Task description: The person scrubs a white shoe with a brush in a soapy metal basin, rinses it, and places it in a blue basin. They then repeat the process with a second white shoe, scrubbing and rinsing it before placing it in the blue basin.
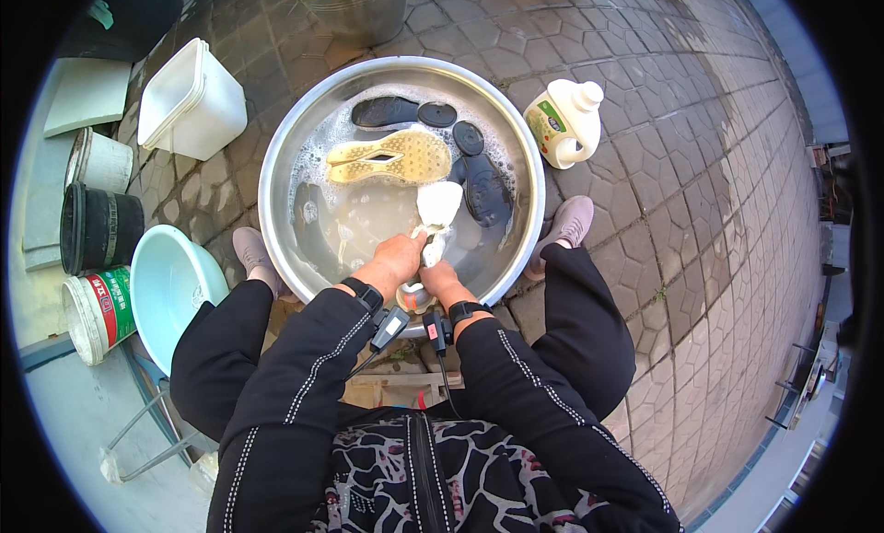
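Observation:
Both my hands grip one white shoe (440, 205) over the near part of a wide metal basin (528, 264). My left hand (399, 260) holds its left side and my right hand (440, 279) its right side. The toe points away from me; the heel end lies near the basin's front rim, partly hidden by my hands. Cloudy, sudsy water fills the basin's bottom. Just beyond, a shoe with a yellowed studded sole (421, 153) lies sole up. A black sole (385, 112) shows at the back, and another black sole (487, 195) at the right.
A white detergent jug (561, 129) stands right of the basin, a metal bucket (359, 12) behind it. At left are a white square bucket (214, 112), a black bucket (103, 226), a labelled paint bucket (100, 312) and a light-blue plastic basin (162, 291). Paving (663, 208) surrounds them.

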Demonstrator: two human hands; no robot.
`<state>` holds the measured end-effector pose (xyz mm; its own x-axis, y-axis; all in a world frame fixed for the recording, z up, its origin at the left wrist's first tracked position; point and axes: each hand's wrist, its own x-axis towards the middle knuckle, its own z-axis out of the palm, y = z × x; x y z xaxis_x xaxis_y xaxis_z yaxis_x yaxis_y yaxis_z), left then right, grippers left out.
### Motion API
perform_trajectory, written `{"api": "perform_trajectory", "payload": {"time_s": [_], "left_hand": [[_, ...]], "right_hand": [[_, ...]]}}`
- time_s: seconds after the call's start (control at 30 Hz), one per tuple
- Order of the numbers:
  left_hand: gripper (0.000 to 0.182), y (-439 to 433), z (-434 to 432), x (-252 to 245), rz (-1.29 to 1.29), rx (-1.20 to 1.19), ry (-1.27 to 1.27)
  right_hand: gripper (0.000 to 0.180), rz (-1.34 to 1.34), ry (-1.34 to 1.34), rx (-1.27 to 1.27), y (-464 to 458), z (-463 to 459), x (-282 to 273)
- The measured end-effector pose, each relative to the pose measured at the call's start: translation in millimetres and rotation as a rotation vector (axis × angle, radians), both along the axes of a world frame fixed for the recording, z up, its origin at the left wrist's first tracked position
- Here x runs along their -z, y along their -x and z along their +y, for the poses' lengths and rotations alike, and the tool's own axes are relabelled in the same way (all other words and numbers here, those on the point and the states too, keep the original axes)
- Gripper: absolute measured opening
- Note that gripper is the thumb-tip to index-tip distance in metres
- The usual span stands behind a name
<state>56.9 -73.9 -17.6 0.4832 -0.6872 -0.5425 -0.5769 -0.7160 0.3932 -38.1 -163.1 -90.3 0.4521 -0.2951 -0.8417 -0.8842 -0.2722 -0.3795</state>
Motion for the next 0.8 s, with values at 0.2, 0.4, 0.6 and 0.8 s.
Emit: {"api": "perform_trajectory", "payload": {"time_s": [0.2,0.4,0.6,0.8], "left_hand": [[0.041,-14.7,43.5,-37.2,0.059,0.139,-0.009],[0.044,-26.6,57.4,-93.8,0.079,0.288,-0.105],[0.048,-31.9,75.5,-133.6,0.16,0.367,-0.249],[0.05,-47.8,102.2,-149.8,0.076,0.337,-0.301]], "right_hand": [[0.086,0.005,-0.104,-0.186,-26.1,-46.3,-59.5],[0.053,-0.431,0.414,-0.358,-64.2,-49.0,-79.5],[0.062,-0.313,0.556,-1.15,-76.2,-23.0,-53.2],[0.046,-0.312,0.39,-1.028,-62.6,-7.9,-31.3]]}}
